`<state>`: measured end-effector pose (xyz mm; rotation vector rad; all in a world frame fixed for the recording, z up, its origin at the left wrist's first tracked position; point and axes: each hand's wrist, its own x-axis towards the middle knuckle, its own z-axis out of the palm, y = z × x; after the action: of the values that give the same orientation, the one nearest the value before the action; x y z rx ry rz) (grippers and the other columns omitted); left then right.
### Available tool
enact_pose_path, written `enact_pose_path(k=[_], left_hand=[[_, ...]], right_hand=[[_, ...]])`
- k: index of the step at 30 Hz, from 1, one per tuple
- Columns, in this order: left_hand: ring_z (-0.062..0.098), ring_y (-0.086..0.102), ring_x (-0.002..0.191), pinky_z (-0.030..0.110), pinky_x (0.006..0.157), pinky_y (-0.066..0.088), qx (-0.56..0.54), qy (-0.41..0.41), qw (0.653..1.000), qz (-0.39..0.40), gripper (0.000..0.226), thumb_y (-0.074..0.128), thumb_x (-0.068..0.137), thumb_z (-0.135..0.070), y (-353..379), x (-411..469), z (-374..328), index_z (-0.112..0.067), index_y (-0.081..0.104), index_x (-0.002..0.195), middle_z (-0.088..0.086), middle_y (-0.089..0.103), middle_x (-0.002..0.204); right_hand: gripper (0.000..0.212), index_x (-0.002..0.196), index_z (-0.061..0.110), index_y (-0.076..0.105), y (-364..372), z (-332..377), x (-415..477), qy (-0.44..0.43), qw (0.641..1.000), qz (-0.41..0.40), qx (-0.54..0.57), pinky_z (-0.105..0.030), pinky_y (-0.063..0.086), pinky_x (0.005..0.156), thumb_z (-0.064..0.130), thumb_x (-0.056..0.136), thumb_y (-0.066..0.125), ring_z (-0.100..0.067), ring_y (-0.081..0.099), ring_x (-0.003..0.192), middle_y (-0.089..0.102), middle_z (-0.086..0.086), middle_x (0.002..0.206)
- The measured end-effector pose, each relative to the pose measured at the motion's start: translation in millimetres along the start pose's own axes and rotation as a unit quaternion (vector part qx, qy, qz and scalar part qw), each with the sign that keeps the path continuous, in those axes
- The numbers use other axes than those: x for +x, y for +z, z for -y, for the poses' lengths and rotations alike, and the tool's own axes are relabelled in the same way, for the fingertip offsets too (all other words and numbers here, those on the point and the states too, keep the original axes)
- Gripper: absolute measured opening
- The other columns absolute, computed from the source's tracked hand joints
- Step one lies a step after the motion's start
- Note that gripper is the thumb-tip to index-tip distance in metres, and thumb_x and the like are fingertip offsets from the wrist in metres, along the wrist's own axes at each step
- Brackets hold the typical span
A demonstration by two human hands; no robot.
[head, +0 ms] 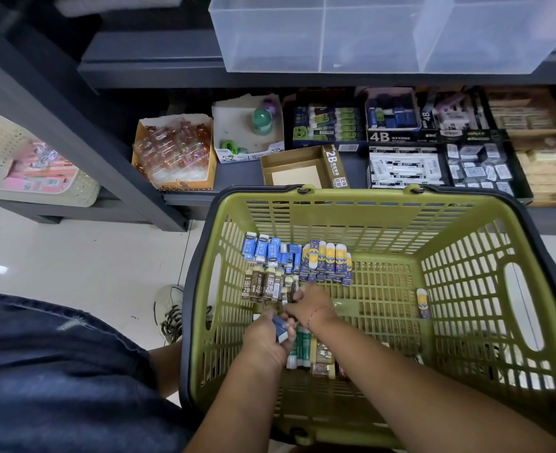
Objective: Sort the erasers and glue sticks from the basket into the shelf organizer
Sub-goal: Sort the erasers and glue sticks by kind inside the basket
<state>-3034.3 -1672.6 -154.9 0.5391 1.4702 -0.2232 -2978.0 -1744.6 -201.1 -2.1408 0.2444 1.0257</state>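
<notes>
A green basket [466, 223] stands on the floor below the shelf. Inside lie blue erasers [268, 251], brown 2B erasers [263, 284], yellow-and-purple glue sticks [330, 261] and green glue sticks [302, 349]. One lone glue stick [422, 302] lies to the right. My left hand [263, 341] grips a blue-and-white eraser [281, 330]. My right hand [312, 305] reaches down among the brown erasers, fingers curled; what it holds is hidden.
The low shelf carries an open gold 2B box [302, 168], a box of green-capped glue sticks [330, 125], 4B eraser boxes [404, 168] and other trays. A clear plastic organizer [368, 37] sits on the shelf above. My knee in denim fills the lower left.
</notes>
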Motion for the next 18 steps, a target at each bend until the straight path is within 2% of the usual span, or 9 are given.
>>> enact_pose_path(k=[3, 5, 8, 11, 14, 17, 18], left_hand=[[0.014, 0.051, 0.06, 0.013, 0.034, 0.039, 0.005, -0.001, 1.0, 0.029, 0.026, 0.046, 0.102, -0.029, 4, -1, 1, -0.009, 0.054, 0.086, 0.006, 0.054, 0.073], [0.013, 0.049, 0.06, 0.012, 0.035, 0.038, 0.007, -0.003, 0.999, 0.033, 0.03, 0.045, 0.102, -0.029, 5, -3, 1, -0.01, 0.052, 0.08, 0.005, 0.053, 0.071], [0.014, 0.049, 0.06, 0.011, 0.035, 0.038, 0.008, -0.005, 0.999, 0.038, 0.03, 0.045, 0.102, -0.03, 5, -7, 1, -0.01, 0.052, 0.08, 0.005, 0.053, 0.072], [0.014, 0.05, 0.06, 0.013, 0.034, 0.039, 0.005, -0.006, 0.999, 0.041, 0.029, 0.045, 0.102, -0.03, 3, -6, 0, -0.01, 0.052, 0.082, 0.005, 0.053, 0.072], [0.015, 0.05, 0.061, 0.012, 0.034, 0.039, 0.006, -0.007, 0.999, 0.04, 0.028, 0.045, 0.102, -0.03, 4, -6, 0, -0.011, 0.051, 0.082, 0.005, 0.053, 0.073], [0.015, 0.05, 0.062, 0.012, 0.035, 0.04, 0.007, -0.01, 0.999, 0.049, 0.029, 0.043, 0.103, -0.029, 5, -9, 0, -0.011, 0.051, 0.081, 0.005, 0.053, 0.074], [0.015, 0.05, 0.062, 0.012, 0.036, 0.04, 0.006, -0.012, 0.999, 0.051, 0.03, 0.043, 0.103, -0.029, 5, -10, 0, -0.012, 0.051, 0.08, 0.006, 0.053, 0.075]], right_hand=[[0.013, 0.081, 0.016, 0.052, -2, 2, 2, -0.026, 0.999, -0.036, 0.026, -0.025, 0.049, 0.061, 0.011, 0.084, 0.064, -0.016, 0.06, 0.067, 0.058, 0.002, 0.073], [0.01, 0.083, 0.015, 0.055, -3, 4, 3, -0.066, 0.996, -0.053, 0.023, -0.021, 0.048, 0.064, 0.012, 0.085, 0.064, -0.013, 0.057, 0.075, 0.058, 0.004, 0.078], [0.01, 0.082, 0.017, 0.058, -2, 2, 4, -0.088, 0.995, -0.048, 0.013, -0.025, 0.051, 0.077, 0.011, 0.085, 0.065, -0.011, 0.058, 0.082, 0.059, 0.006, 0.082], [0.004, 0.088, 0.014, 0.06, -5, -2, 4, -0.063, 0.997, -0.05, 0.018, -0.017, 0.046, 0.061, 0.012, 0.087, 0.063, -0.009, 0.057, 0.073, 0.059, 0.004, 0.085], [0.012, 0.099, 0.012, 0.061, -6, -7, 7, -0.028, 0.998, -0.046, 0.022, -0.019, 0.048, 0.073, 0.009, 0.088, 0.061, -0.016, 0.061, 0.093, 0.061, 0.0, 0.098], [0.028, 0.116, 0.011, 0.059, -6, -7, 7, -0.008, 0.999, -0.013, 0.048, -0.011, 0.043, 0.057, 0.004, 0.089, 0.057, -0.014, 0.058, 0.09, 0.06, -0.003, 0.117], [0.032, 0.12, 0.011, 0.059, -6, -6, 8, -0.007, 0.998, -0.007, 0.058, -0.012, 0.042, 0.061, 0.003, 0.089, 0.056, -0.015, 0.058, 0.092, 0.059, -0.004, 0.122]])
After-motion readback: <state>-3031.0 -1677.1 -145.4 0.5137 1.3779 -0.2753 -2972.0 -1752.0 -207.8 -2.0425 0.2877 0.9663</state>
